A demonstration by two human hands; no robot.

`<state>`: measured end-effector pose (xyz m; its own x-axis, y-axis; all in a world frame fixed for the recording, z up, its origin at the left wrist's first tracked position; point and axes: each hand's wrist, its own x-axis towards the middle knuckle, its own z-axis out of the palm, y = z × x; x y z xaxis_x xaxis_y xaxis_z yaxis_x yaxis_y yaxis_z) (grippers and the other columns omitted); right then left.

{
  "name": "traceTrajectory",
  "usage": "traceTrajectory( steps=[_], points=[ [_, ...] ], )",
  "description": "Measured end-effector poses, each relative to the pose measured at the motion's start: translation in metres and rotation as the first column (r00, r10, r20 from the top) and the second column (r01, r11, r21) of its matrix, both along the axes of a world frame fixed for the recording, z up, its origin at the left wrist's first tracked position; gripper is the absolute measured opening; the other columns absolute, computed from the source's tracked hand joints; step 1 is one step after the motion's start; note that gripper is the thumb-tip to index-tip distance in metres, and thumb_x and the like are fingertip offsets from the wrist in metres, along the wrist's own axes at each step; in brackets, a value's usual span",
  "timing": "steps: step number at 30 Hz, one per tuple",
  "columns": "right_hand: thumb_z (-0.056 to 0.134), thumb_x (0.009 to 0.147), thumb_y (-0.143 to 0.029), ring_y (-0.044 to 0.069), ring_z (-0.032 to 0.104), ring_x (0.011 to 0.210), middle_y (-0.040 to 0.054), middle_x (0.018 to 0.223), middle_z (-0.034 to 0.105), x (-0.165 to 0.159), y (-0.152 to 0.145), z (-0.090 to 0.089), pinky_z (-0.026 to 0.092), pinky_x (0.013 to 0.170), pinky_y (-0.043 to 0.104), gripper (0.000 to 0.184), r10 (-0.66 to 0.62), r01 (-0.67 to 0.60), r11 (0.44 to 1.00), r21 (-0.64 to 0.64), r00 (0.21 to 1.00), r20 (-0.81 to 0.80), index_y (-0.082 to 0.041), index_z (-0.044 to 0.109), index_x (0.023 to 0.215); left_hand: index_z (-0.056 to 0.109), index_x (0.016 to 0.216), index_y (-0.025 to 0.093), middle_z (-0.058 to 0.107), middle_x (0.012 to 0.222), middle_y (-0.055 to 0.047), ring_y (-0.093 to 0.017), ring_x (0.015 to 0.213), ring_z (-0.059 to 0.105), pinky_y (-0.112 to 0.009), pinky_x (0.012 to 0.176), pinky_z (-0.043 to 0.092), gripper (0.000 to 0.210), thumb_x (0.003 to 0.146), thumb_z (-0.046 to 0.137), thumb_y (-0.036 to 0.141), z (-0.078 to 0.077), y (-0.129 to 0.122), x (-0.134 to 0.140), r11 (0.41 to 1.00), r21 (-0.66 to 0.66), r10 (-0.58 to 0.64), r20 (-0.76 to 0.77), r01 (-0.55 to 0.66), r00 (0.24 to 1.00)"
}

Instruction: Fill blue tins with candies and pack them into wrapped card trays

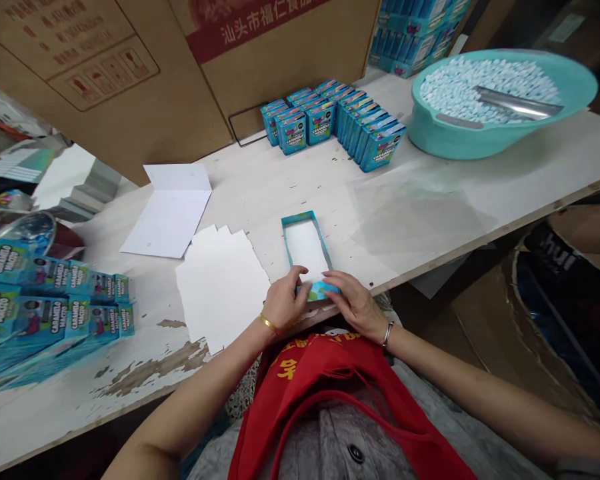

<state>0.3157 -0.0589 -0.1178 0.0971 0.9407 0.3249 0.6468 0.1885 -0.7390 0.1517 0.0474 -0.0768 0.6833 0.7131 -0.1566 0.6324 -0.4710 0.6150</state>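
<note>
A shallow, open cardboard tray point(305, 241) lies near the front edge of the table, with a white inside and blue-green walls. At its near left corner, my left hand point(285, 301) pinches the end wall between thumb and fingers. My right hand point(357, 303) grips the near right corner, fingers over the wall. Both hands partly cover the near end, where a blue and green printed panel shows. Just left of the tray, flat white card blanks point(220, 277) lie overlapping, close to my left hand.
Small blue candy boxes point(293, 133) stand in rows before a large brown carton point(280, 67). At right, a turquoise basin point(450, 140) holds pale candies and a metal scoop point(520, 103). A folded white card point(167, 220) lies left of centre. Printed blue boxes point(45, 320) are stacked far left.
</note>
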Motion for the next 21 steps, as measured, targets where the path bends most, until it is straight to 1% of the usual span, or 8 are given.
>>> traceTrajectory(
  steps=[2, 3, 6, 8, 12, 15, 18, 21],
  points=[
    [0.045, 0.094, -0.032, 0.026, 0.052, 0.116, 0.0163, 0.133, 0.048, 0.0, -0.002, -0.005, 0.049, 0.093, 0.045, 0.026, 0.062, -0.061, 0.998, -0.01, 0.986, 0.154, -0.019, 0.057, 0.114, 0.048, 0.118, 0.021, 0.063, 0.09, -0.003, -0.018, 0.077, 0.059, -0.03, 0.07, 0.044, 0.028, 0.092, 0.044, 0.03, 0.001, -0.003, 0.005, 0.999, 0.049, 0.012, -0.089, -0.007, 0.996],
    [0.046, 0.094, -0.032, 0.027, 0.052, 0.115, 0.0171, 0.132, 0.048, -0.001, -0.002, -0.007, 0.049, 0.091, 0.046, 0.025, 0.07, -0.068, 0.998, -0.015, 0.974, 0.216, -0.019, 0.059, 0.111, 0.05, 0.117, 0.021, 0.063, 0.097, -0.005, -0.018, 0.081, 0.059, -0.031, 0.072, 0.044, 0.026, 0.092, 0.044, 0.029, 0.003, -0.004, 0.006, 0.996, 0.089, -0.004, -0.113, 0.014, 0.994],
    [0.042, 0.094, -0.023, 0.027, 0.054, 0.104, 0.0152, 0.115, 0.057, -0.005, 0.001, -0.007, 0.05, 0.085, 0.046, 0.021, 0.033, -0.035, 0.999, 0.001, 0.949, 0.313, -0.018, 0.06, 0.104, 0.058, 0.103, 0.022, 0.056, 0.119, -0.009, -0.024, 0.101, 0.053, -0.039, 0.085, 0.04, 0.02, 0.093, 0.044, 0.031, 0.012, -0.007, -0.001, 0.956, 0.258, -0.109, -0.133, 0.14, 0.985],
    [0.042, 0.092, -0.016, 0.024, 0.054, 0.095, 0.0118, 0.104, 0.059, -0.009, 0.007, -0.003, 0.05, 0.081, 0.043, 0.019, 0.044, -0.041, 0.999, -0.016, 0.944, 0.326, -0.018, 0.06, 0.097, 0.061, 0.096, 0.023, 0.058, 0.118, -0.008, -0.027, 0.107, 0.049, -0.046, 0.092, 0.034, 0.018, 0.091, 0.049, 0.034, 0.016, -0.011, -0.007, 0.92, 0.31, -0.198, -0.16, 0.239, 0.967],
    [0.051, 0.085, -0.01, 0.022, 0.052, 0.087, 0.0059, 0.092, 0.059, -0.015, 0.02, 0.008, 0.049, 0.075, 0.037, 0.01, 0.107, -0.069, 0.987, -0.145, 0.955, 0.277, -0.019, 0.056, 0.085, 0.062, 0.09, 0.022, 0.063, 0.095, -0.007, -0.026, 0.096, 0.051, -0.049, 0.091, 0.031, 0.017, 0.088, 0.052, 0.036, 0.016, -0.009, -0.006, 0.93, 0.23, -0.224, -0.26, 0.286, 0.939],
    [0.054, 0.082, -0.007, 0.022, 0.053, 0.092, 0.005, 0.096, 0.059, -0.014, 0.024, 0.014, 0.05, 0.079, 0.038, 0.013, 0.117, -0.073, 0.974, -0.216, 0.973, 0.197, -0.02, 0.055, 0.086, 0.064, 0.08, 0.02, 0.064, 0.091, -0.007, -0.027, 0.094, 0.052, -0.049, 0.089, 0.031, 0.02, 0.084, 0.057, 0.038, 0.025, 0.004, 0.007, 0.95, 0.117, -0.242, -0.315, 0.29, 0.918],
    [0.058, 0.081, -0.015, 0.024, 0.054, 0.106, 0.0078, 0.114, 0.058, -0.009, 0.023, 0.018, 0.049, 0.093, 0.042, 0.024, 0.123, -0.111, 0.968, -0.224, 0.992, 0.038, -0.021, 0.053, 0.104, 0.066, 0.078, 0.02, 0.066, 0.091, -0.006, -0.026, 0.096, 0.053, -0.048, 0.089, 0.032, 0.013, 0.08, 0.059, 0.03, 0.04, 0.018, 0.018, 0.939, -0.024, -0.326, -0.38, 0.343, 0.866],
    [0.056, 0.086, -0.03, 0.026, 0.04, 0.132, 0.0123, 0.142, 0.041, -0.005, 0.024, 0.014, 0.039, 0.108, 0.044, 0.045, 0.12, -0.143, 0.968, -0.207, 0.986, -0.119, -0.022, 0.041, 0.127, 0.067, 0.075, 0.021, 0.067, 0.092, -0.005, -0.027, 0.098, 0.053, -0.049, 0.088, 0.033, 0.014, 0.08, 0.058, 0.031, 0.047, 0.028, 0.026, 0.907, -0.124, -0.416, -0.424, 0.403, 0.805]
  ],
)
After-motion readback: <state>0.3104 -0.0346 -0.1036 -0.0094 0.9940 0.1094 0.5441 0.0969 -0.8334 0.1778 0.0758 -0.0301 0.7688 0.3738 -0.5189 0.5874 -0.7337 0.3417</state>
